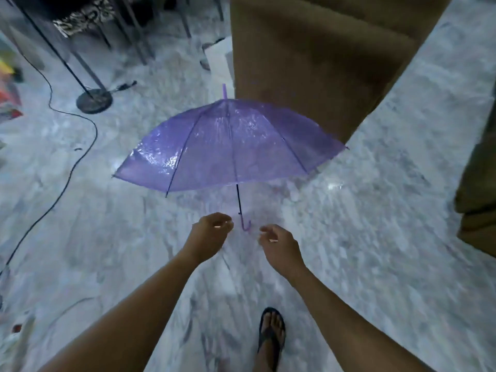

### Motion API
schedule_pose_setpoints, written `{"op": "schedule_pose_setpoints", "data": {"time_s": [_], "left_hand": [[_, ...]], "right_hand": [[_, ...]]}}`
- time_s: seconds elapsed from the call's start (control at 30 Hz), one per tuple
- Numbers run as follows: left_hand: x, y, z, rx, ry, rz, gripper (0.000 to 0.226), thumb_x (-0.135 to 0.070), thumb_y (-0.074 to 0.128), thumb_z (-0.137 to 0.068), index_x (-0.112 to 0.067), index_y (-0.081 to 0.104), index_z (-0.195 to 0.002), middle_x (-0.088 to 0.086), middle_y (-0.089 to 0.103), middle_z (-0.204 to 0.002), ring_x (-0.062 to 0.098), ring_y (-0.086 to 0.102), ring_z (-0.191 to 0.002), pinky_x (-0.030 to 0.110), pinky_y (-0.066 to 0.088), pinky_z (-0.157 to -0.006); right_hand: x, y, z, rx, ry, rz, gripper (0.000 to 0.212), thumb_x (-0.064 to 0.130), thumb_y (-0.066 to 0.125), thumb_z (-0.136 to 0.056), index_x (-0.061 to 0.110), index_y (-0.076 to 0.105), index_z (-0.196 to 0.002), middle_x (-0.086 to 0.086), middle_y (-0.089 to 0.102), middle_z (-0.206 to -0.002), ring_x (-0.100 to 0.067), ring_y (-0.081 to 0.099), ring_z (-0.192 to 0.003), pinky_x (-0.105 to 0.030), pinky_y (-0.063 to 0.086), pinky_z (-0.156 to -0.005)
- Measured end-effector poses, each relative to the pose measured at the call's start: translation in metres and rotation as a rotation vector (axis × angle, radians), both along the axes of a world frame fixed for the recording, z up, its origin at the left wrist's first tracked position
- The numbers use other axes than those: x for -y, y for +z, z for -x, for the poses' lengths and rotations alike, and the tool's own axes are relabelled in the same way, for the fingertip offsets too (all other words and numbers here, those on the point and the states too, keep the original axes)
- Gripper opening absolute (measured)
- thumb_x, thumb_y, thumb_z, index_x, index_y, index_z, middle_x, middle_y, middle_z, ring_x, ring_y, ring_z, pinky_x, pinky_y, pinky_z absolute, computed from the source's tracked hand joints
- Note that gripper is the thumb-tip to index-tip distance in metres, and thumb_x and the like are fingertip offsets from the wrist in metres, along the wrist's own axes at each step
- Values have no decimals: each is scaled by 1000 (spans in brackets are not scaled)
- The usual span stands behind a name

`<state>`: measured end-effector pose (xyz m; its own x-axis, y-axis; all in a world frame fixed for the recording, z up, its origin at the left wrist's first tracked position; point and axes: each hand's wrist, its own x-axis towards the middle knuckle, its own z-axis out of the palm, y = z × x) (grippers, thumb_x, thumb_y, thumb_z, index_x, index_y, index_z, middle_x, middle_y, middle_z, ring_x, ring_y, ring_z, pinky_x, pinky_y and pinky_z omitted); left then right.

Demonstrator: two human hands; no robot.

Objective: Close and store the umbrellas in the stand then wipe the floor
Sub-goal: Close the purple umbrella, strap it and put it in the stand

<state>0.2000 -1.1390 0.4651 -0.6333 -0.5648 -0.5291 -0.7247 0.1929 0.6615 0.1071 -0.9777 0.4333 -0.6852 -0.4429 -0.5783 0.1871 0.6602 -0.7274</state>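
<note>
An open, see-through purple umbrella (230, 146) lies on the grey marble floor, its canopy tilted toward the brown sofa. Its dark shaft runs down to a purple hooked handle (245, 224) pointing at me. My left hand (210, 233) hovers just left of the handle, fingers curled and apart, holding nothing. My right hand (279, 244) is just right of the handle, also empty with loose fingers. Neither hand touches the umbrella. The picture is blurred by motion.
A brown sofa (322, 57) stands behind the umbrella, with another brown piece (477, 183) at the right edge. A black lamp base (94, 100) and a black cable (72, 162) lie at the left. Colourful items (8, 95) sit at the far left. My sandalled foot (271, 334) is below.
</note>
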Motion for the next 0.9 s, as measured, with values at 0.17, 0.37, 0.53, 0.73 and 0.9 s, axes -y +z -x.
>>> {"op": "schedule_pose_setpoints", "data": {"time_s": [0.17, 0.37, 0.53, 0.73, 0.9], "left_hand": [[72, -210, 77, -32, -6, -30, 20, -28, 53, -101, -19, 69, -107, 5, 67, -104, 24, 62, -103, 25, 40, -83], [131, -398, 156, -190, 90, -152, 48, -28, 41, -106, -16, 34, -152, 11, 46, -151, 26, 47, -136, 42, 38, -114], [147, -425, 194, -416, 157, -396, 50, -15, 41, -107, -18, 27, -155, 2, 57, -114, 4, 56, -89, 3, 44, -64], [118, -349, 153, -425, 166, -198, 28, -30, 36, -107, -11, 52, -93, 9, 43, -71, 22, 41, -62, 36, 39, -60], [78, -202, 103, -371, 161, -41, 30, -23, 38, -106, -12, 46, -79, -5, 42, -62, 14, 39, -58, 35, 30, -58]], "right_hand": [[87, -182, 87, -66, 36, -17, 17, 24, 58, -100, 21, 70, -112, 7, 66, -103, -9, 61, -90, -17, 45, -67], [189, -338, 161, -79, 68, 65, 29, 26, 44, -107, 20, 62, -129, 4, 59, -117, -12, 56, -107, -16, 43, -78], [254, -354, 199, -114, 51, 102, 41, 31, 39, -106, 35, 45, -147, -1, 44, -150, -16, 55, -120, -21, 43, -92], [258, -261, 191, 4, 122, 212, 36, 19, 50, -105, 17, 50, -141, 1, 70, -101, -12, 56, -97, -23, 41, -74], [202, -136, 148, 86, -18, 212, 11, 14, 54, -103, 17, 60, -111, 1, 66, -89, -1, 53, -68, -14, 38, -56]]}}
